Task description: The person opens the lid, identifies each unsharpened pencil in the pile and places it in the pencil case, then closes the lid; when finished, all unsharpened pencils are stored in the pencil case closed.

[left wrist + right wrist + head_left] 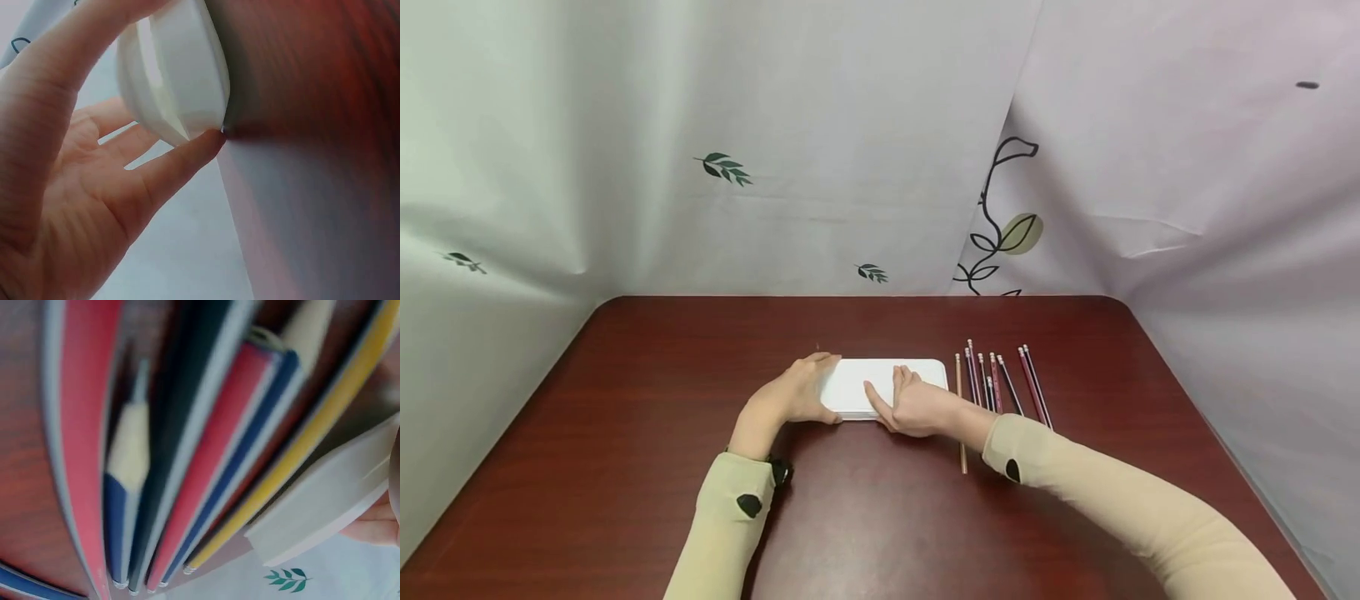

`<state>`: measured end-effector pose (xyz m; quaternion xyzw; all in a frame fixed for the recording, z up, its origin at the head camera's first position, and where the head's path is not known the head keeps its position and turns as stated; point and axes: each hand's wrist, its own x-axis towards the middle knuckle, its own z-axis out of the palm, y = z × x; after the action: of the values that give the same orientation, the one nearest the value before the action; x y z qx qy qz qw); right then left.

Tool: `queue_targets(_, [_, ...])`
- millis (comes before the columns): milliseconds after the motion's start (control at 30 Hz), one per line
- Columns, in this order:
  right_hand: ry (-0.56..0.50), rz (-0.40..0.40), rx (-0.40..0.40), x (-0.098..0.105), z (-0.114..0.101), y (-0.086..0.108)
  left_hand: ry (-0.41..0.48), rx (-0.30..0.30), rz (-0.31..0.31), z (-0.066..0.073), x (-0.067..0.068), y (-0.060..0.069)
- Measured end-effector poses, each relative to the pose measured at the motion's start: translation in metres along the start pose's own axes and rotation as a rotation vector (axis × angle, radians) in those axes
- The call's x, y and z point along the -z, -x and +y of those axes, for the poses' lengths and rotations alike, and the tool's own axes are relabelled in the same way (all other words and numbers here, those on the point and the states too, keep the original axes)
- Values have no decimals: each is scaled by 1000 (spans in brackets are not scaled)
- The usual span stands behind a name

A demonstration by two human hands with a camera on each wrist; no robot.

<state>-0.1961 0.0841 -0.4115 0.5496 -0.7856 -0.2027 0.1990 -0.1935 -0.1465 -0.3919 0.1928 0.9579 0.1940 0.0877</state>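
A closed-looking white box point(856, 385) lies flat on the table, its long side running left to right. My left hand point(792, 392) grips its left end, thumb at the near edge and fingers at the far edge; in the left wrist view, that hand point(106, 181) spans the rounded end of the box point(178, 69). On top of the box, right of its middle, rests my right hand point(919, 407), with its fingers spread over the surface and near edge. The right wrist view shows the box point(331, 494) beside the pencils, the right hand's grip mostly out of sight.
Several pencils lie right of the box on the dark red table point(647, 433), among them a yellow one point(962, 454) nearest the box and a red one point(1030, 375) farther right. My right forearm passes over their near ends. A patterned white curtain point(850, 150) stands behind.
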Motion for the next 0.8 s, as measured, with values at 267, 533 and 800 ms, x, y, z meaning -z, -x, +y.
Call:
queue_targets(267, [-98, 70, -86, 7, 9, 9, 139, 24, 0, -14, 2, 7])
queue_targets(533, [-254, 172, -130, 5, 30, 15, 312, 35, 15, -25, 3, 11])
queue_targets(800, [-499, 302, -375, -5, 61, 10, 382, 27, -7, -19, -1, 8])
